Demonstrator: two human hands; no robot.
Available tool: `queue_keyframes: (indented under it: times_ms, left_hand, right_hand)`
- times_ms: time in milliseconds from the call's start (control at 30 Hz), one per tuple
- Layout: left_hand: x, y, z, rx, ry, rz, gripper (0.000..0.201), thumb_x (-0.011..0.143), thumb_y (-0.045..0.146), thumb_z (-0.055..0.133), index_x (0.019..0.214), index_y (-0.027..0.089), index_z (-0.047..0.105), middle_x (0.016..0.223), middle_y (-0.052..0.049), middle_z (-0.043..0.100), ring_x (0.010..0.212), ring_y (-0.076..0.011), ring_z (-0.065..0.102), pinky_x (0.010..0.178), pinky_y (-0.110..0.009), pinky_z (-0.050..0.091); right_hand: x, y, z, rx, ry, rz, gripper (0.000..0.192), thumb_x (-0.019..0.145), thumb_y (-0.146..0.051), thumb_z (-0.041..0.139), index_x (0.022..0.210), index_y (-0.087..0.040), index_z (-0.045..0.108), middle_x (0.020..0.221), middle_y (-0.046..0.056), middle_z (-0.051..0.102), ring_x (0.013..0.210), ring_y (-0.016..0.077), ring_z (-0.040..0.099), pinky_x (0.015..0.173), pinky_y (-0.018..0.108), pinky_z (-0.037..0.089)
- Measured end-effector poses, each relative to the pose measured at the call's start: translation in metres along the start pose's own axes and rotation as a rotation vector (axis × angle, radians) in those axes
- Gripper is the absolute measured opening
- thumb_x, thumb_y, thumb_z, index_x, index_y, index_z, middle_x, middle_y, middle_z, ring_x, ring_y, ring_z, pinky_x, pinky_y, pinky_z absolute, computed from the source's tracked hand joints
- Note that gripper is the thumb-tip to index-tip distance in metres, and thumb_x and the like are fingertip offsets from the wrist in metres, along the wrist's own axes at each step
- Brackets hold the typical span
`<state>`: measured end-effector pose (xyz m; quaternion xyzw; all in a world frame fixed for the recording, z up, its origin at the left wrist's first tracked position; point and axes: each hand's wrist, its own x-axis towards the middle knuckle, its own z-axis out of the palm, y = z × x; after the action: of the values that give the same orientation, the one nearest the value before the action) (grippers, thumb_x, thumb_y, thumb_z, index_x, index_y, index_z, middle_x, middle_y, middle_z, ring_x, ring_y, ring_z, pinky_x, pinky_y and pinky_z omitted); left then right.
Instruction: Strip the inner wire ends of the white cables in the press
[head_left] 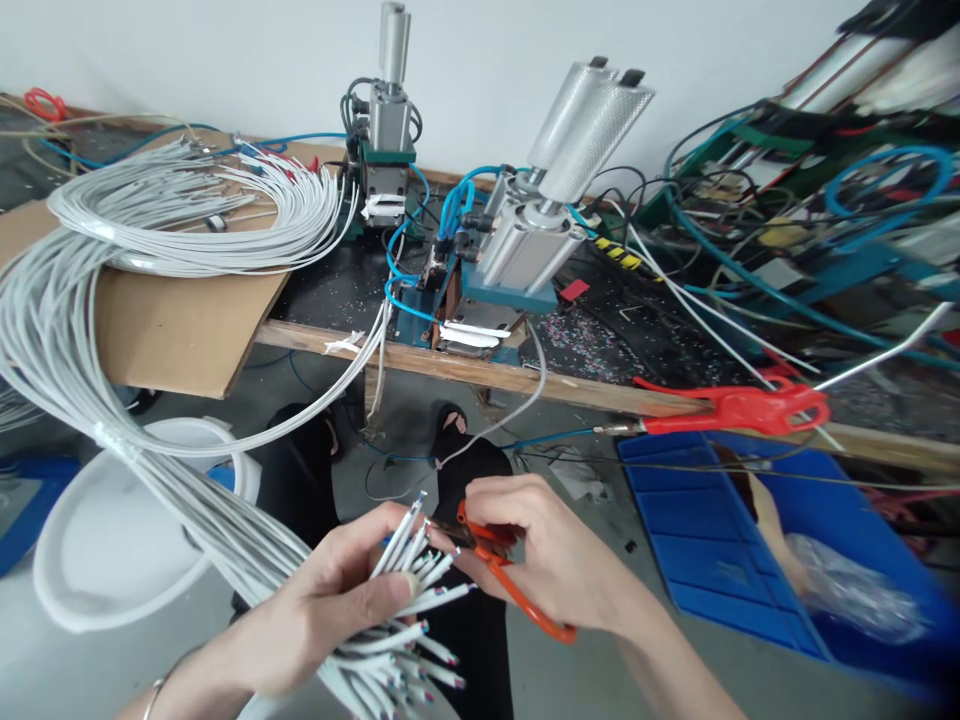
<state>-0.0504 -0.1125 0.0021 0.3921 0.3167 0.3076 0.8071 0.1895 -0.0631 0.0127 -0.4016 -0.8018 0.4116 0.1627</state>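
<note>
My left hand (341, 595) is closed around part of a thick bundle of white cables (217, 530), thumb pressed across them. The cable ends fan out past my fingers, and small coloured wire tips show at several of them. In my right hand (559, 555) is a pair of scissors (517, 590) with orange-red handles, my fingers through and around the loops. Its dark blades point left and reach the upper cable ends by my left fingertips. Whether the blades touch a cable, I cannot tell. Clear wrap binds the bundle farther back.
Two pneumatic machines (517, 240) (386, 130) stand on the black bench. Coiled white cables lie on cardboard (172, 330) at left. A red air gun (750, 408) hangs at the bench edge. Below are a white bucket (75, 600) and a blue bin (697, 540).
</note>
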Motion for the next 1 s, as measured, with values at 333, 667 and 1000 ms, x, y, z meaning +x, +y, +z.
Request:
queue_keyframes:
  times_ms: [333,667,1000]
  left_hand:
    - [-0.0028,0.0003,0.0003,0.022,0.001,0.011,0.026,0.099,0.043,0.067,0.122,0.035,0.074,0.104,0.000,0.063,0.079,-0.0111,0.054,0.070,-0.023,0.041]
    - [-0.0002,0.0029,0.0004,0.022,0.003,-0.025,0.025,0.099,0.042,0.067,0.122,0.035,0.074,0.105,0.000,0.063,0.082,-0.0119,0.052,0.077,-0.024,0.045]
    - [0.0006,0.0032,0.0011,0.014,-0.002,-0.020,0.027,0.099,0.042,0.067,0.123,0.032,0.074,0.106,-0.001,0.066,0.081,-0.0122,0.052,0.077,-0.025,0.044]
  right_hand:
    - [0.0014,0.0011,0.0012,0.010,0.025,-0.015,0.040,0.073,-0.011,0.062,0.060,-0.021,0.026,0.058,-0.008,0.031,0.055,0.0089,0.025,0.052,0.027,0.019]
    - [-0.0004,0.0039,0.0026,0.005,0.075,-0.048,0.043,0.070,-0.007,0.064,0.060,-0.020,0.024,0.057,-0.008,0.027,0.054,0.0082,0.021,0.051,0.025,0.018]
    - [-0.0009,0.0065,0.0042,-0.033,0.122,-0.108,0.042,0.068,-0.002,0.061,0.060,-0.021,0.025,0.057,-0.008,0.029,0.052,0.0078,0.023,0.050,0.024,0.018]
